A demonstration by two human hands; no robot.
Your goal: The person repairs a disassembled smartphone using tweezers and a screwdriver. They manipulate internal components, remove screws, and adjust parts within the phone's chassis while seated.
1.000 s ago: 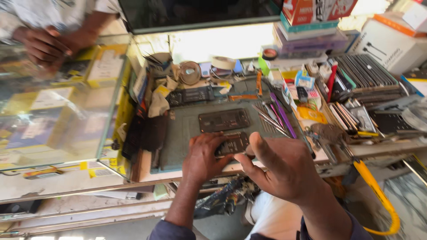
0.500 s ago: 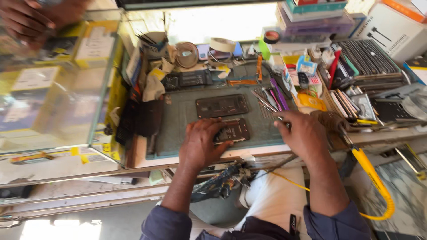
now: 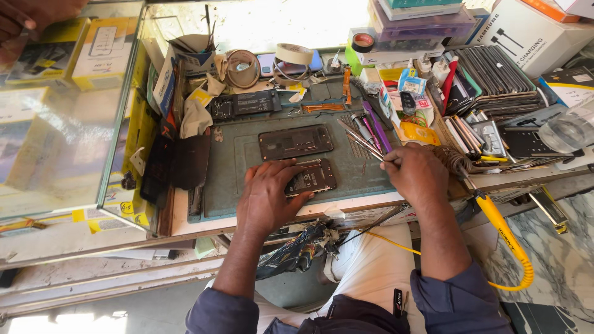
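We see an opened phone [image 3: 311, 178], its back off and its dark insides showing, lying near the front edge of a grey-green work mat [image 3: 247, 179] on a crowded repair bench. The left hand [image 3: 267, 196] lies flat over the phone's left end, fingers spread loosely and thumb along its lower edge, pressing it to the mat rather than gripping it. The right hand [image 3: 416, 174] rests on the mat's right side, well apart from the phone, fingers curled closed around a thin metal tool [image 3: 361, 143] whose shaft slants up and to the left; we cannot tell exactly what kind of tool it is. Just above the phone lies a second dark phone body [image 3: 296, 141], flat and parallel to it. Further back on the mat sits a black circuit assembly [image 3: 245, 104], with a roll of pale tape [image 3: 293, 54] behind it. To the right of the mat are a purple-handled tool [image 3: 377, 127], a stack of dark flat panels [image 3: 495, 71] and a clear round dish [image 3: 567, 131]. A yellow coiled cable [image 3: 512, 241] hangs off the bench's right front. On the left stands a glass display case [image 3: 55, 117] with yellow boxes inside, and another person's hand [image 3: 28, 18] rests on its top corner.
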